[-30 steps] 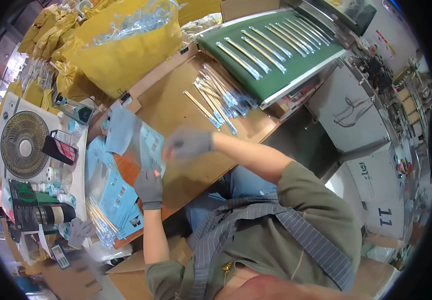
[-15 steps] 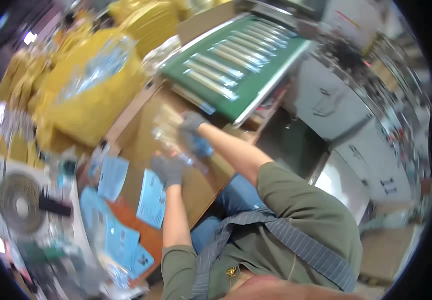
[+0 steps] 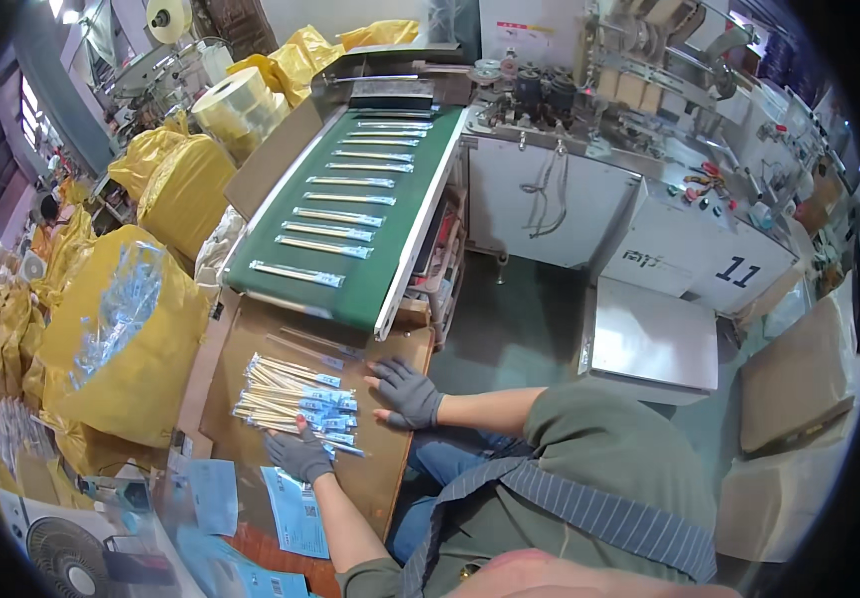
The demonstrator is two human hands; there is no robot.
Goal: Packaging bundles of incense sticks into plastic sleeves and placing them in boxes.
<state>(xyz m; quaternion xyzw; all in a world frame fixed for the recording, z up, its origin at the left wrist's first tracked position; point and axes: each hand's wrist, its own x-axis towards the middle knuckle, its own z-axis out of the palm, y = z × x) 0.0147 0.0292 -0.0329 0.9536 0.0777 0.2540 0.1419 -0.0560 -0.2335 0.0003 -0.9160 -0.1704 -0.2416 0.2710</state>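
A pile of pale wooden sticks, like chopsticks, in clear wrappers with blue ends (image 3: 295, 402) lies on the brown cardboard surface (image 3: 350, 488) in front of me. My left hand (image 3: 300, 455), in a grey fingerless glove, rests at the near edge of the pile with its fingers stretched out. To the right of the pile lies my right hand (image 3: 407, 396), gloved the same way, fingers spread and nothing in them. Beyond the pile, a green conveyor belt (image 3: 350, 269) carries a row of wrapped sticks (image 3: 325, 245), each lying crosswise.
Blue printed sheets (image 3: 295, 513) lie near my left forearm. On the left stand a large yellow sack (image 3: 166, 334) of clear-and-blue wrappers and a fan (image 3: 69, 558). White cabinets (image 3: 550, 199) line the far right, with a low white box (image 3: 654, 334) before them.
My head view has shifted and sharpened. The sticks that were blurred between both hands now lie in a pile on the cardboard. My hands have moved apart, the right one off the sticks.
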